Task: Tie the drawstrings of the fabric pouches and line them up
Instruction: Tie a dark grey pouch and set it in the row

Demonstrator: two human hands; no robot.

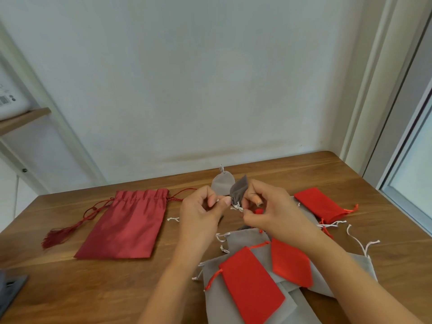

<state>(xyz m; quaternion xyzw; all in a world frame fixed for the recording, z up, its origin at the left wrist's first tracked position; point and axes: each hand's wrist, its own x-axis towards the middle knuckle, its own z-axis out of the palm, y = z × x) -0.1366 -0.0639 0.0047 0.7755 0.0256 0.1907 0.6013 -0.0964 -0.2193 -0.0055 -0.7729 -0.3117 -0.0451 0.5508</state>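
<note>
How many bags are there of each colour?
Dark red satin pouch: 1
Bright red pouches: 3
Small light grey pouch: 1
Small dark grey pouch, held by the left hand and right hand: 1
Bigger grey pouches, overlapping in a pile: at least 3
Total: at least 9

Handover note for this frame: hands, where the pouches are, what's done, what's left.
Left hand and right hand each pinch the white drawstrings of a small dark grey pouch, held above the table, mid-tie.
Behind it, a small light grey pouch sits cinched shut. The large dark red pouch lies flat at the left, mouth gathered, tasselled cords trailing.
To do: finish this knot, then tie the overlapping pile of grey and red pouches at the front and the red pouch at the right, whose cords are loose. No clear row yet.
</note>
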